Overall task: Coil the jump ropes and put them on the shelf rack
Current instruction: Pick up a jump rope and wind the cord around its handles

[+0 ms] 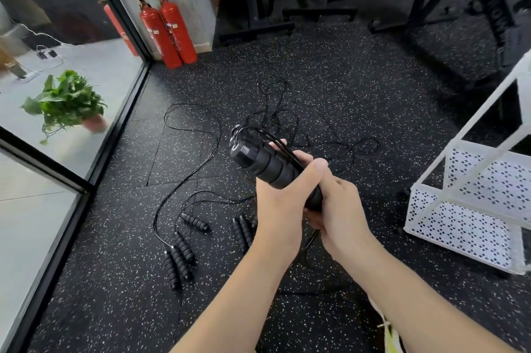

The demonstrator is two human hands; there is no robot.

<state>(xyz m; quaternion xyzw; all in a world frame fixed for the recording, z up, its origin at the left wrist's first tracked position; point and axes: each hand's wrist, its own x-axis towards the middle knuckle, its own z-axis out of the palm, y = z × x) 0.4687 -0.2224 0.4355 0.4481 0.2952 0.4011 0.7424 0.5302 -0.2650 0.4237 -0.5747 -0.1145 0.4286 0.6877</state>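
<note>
Clamping both the left hand (pixel 277 203) and right hand (pixel 337 206) on the black handles (pixel 267 164), whose long axis runs from four up to ten o'clock, leaves the shelf rack (pixel 471 209) at three o'clock, nearer the right hand

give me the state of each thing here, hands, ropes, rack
left hand: grips the held handles
right hand: wrapped round the handles' lower end
held handles: off the floor, cord looped along them
loose cords: tangled, uncoiled on the floor
floor handles: lying on the floor, untouched
shelf rack: upright, visible shelves hold no rope
</note>
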